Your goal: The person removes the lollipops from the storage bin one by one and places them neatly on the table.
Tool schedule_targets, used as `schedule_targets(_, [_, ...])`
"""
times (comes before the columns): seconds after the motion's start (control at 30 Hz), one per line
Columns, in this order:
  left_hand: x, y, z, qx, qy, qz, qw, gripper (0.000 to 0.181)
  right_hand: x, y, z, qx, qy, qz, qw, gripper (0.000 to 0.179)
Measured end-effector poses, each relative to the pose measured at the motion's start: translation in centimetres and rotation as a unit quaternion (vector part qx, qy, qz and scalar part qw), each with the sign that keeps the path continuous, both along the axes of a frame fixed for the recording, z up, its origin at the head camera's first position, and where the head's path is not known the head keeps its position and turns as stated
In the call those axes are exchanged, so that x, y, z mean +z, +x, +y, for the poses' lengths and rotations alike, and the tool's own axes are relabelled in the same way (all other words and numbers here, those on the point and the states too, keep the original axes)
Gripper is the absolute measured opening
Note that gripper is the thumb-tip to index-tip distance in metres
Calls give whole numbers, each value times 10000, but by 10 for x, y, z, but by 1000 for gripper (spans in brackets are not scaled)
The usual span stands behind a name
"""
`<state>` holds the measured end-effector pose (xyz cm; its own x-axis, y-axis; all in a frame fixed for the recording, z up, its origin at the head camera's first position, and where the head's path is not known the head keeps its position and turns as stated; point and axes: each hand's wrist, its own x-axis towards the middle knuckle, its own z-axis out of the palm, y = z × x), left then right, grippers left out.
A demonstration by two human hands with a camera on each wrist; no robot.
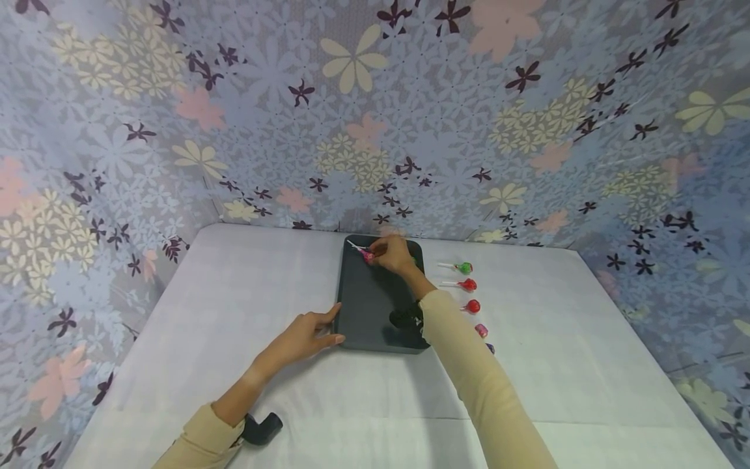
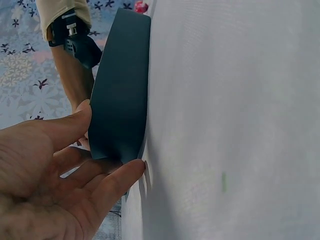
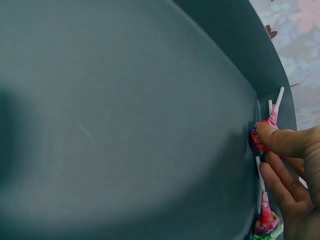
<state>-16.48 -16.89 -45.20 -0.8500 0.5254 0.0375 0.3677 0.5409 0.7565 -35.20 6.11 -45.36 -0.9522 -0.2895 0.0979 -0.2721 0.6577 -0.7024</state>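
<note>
A dark grey tray point(image 1: 369, 293) lies on the white-covered table. My left hand point(image 1: 301, 339) holds its near left corner; in the left wrist view the thumb point(image 2: 80, 122) is at the rim and a finger reaches the base. Over the tray's far end, my right hand point(image 1: 394, 253) pinches a pink-wrapped lollipop point(image 1: 368, 256) with a white stick. In the right wrist view this lollipop point(image 3: 258, 143) is against the far wall, its wrapper partly behind the thumb. Close below the fingers lies another pink lollipop point(image 3: 266, 221), with a green wrapper point(image 3: 270, 235) beside it.
Right of the tray, more lollipops lie in a column: a green one point(image 1: 465, 268), a red one point(image 1: 469, 284), another red one point(image 1: 472, 306), a pink one point(image 1: 481, 330) and a purple one point(image 1: 490, 348), partly behind the right sleeve. A flowered cloth point(image 1: 351, 130) rises behind the table.
</note>
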Motion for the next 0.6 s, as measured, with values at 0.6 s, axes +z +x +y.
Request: schedule_targets(0.6, [-2,2,1,36,-83,109,9999,69,0,2,-1,356,561,232,9975,18])
